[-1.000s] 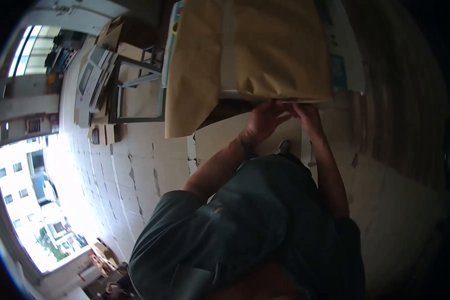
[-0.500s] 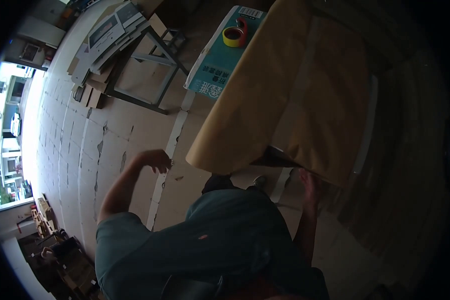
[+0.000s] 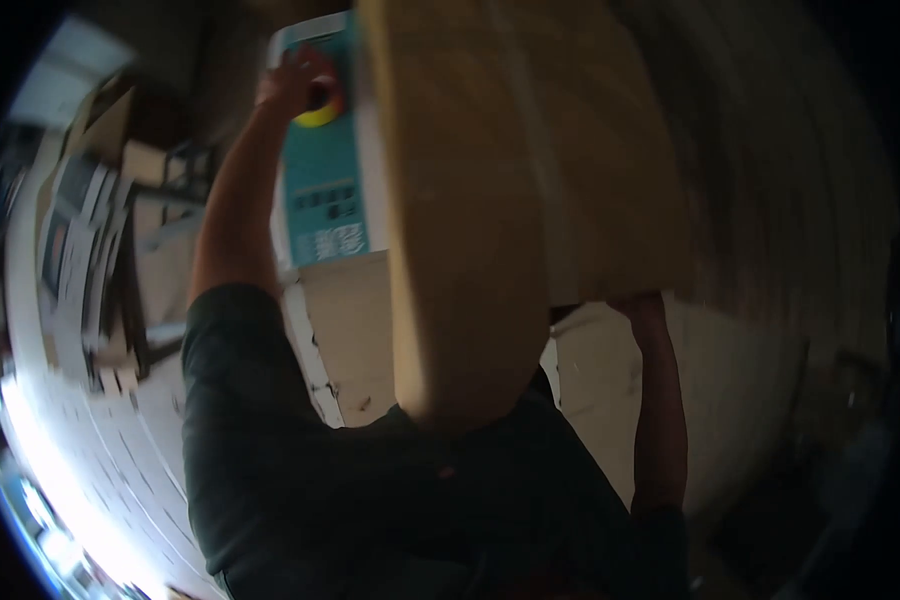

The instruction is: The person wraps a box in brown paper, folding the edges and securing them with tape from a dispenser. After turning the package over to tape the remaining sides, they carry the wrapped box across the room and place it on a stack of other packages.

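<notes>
Floor [image 3: 350,325]: pale
Your left hand [image 3: 298,82]: on package [image 3: 320,165]'s tape roll [image 3: 320,116]
Your right hand [image 3: 644,303]: at wrapping [image 3: 610,190]'s near edge
Both grips: unclear

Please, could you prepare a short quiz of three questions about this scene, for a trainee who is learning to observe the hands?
1. Which thing is the left hand at?
A) a shoe
B) a roll of tape
C) a metal frame

2. True or false: the right hand is at the edge of the brown paper, apart from the left hand.

3. Fill in: the printed surface beside the brown paper is mostly ____, with white lettering.

Key: 1. B; 2. true; 3. blue-green
</notes>
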A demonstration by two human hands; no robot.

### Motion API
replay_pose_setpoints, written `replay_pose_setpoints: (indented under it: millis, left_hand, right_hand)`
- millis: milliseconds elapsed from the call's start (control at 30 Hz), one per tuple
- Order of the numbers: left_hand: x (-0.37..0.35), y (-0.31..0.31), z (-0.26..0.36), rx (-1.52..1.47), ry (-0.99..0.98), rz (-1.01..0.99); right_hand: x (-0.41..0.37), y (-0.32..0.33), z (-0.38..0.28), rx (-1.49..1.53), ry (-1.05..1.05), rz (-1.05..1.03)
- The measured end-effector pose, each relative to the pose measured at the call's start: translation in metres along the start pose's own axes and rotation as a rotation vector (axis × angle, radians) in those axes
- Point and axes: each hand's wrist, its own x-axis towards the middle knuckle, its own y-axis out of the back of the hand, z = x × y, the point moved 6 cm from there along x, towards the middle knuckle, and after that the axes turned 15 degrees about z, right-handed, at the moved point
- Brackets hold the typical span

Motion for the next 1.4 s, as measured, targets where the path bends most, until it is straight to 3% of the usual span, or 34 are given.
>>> replay_pose_setpoints:
  millis: [67,133,200,300,433,500,533,600,633,733,767,833,900,1033,1100,1233,1267,1367,1400]
  left_hand:
    - [0.021,-0.037,0.004,0.051,-0.122,0.131]
    - [0.033,-0.054,0.007,-0.115,-0.133,0.05]
    - [0.041,-0.033,0.022,0.084,-0.149,0.026]
    - [0.033,-0.027,0.018,0.052,-0.137,0.076]
    - [0.007,0.012,-0.002,0.07,-0.012,0.022]
    - [-0.018,0.019,-0.041,-0.205,0.39,0.017]
    - [-0.031,0.027,-0.053,-0.186,0.386,0.01]
    - [-0.06,0.057,-0.073,-0.992,0.687,0.144]
    - [-0.076,0.079,-0.075,-0.969,0.702,0.152]
    - [-0.121,0.186,-0.038,-1.804,0.909,0.467]
    - [-0.132,0.212,-0.031,-1.769,0.929,0.507]
    - [-0.142,0.256,0.005,-2.014,0.823,0.275]
    - [-0.136,0.309,0.072,-2.152,0.562,0.299]
    - [-0.121,0.301,0.18,-2.162,0.578,0.157]
    - [-0.102,0.327,0.24,-2.189,0.586,-0.028]
    - [-0.068,0.311,0.284,-2.048,0.536,-0.187]
    - [-0.06,0.31,0.289,-2.043,0.515,-0.209]
    - [-0.039,0.325,0.289,-1.613,0.276,0.108]
    - [-0.037,0.329,0.295,-1.616,0.266,0.091]
  right_hand:
    - [-0.009,-0.002,-0.005,0.118,-0.125,0.052]
    - [-0.01,-0.003,-0.004,0.118,-0.169,0.084]
    - [-0.006,-0.004,-0.001,0.131,-0.21,0.09]
    - [-0.006,-0.007,-0.001,0.078,-0.194,-0.067]
    - [-0.006,-0.009,0.009,0.267,-0.199,-0.141]
    - [-0.006,-0.007,0.005,0.295,-0.188,-0.201]
    - [-0.009,-0.007,0.003,0.309,-0.172,-0.255]
    - [-0.009,-0.007,0.009,0.323,-0.149,-0.339]
    - [-0.006,-0.007,0.014,0.349,-0.141,-0.358]
    - [0.004,-0.014,0.014,0.4,-0.092,-0.461]
    - [0.002,-0.015,0.014,0.396,-0.089,-0.48]
    - [0.0,-0.014,0.008,0.387,-0.065,-0.519]
    - [-0.002,-0.011,0.002,0.379,-0.043,-0.554]
    - [-0.001,-0.018,-0.008,0.411,-0.027,-0.556]
    - [-0.003,-0.014,-0.001,0.412,-0.042,-0.553]
    - [-0.003,-0.016,0.002,0.465,-0.055,-0.559]
    - [-0.001,-0.016,0.005,0.483,-0.063,-0.542]
    - [0.001,-0.023,0.007,0.47,-0.07,-0.583]
    - [0.0,-0.021,0.007,0.478,-0.082,-0.572]
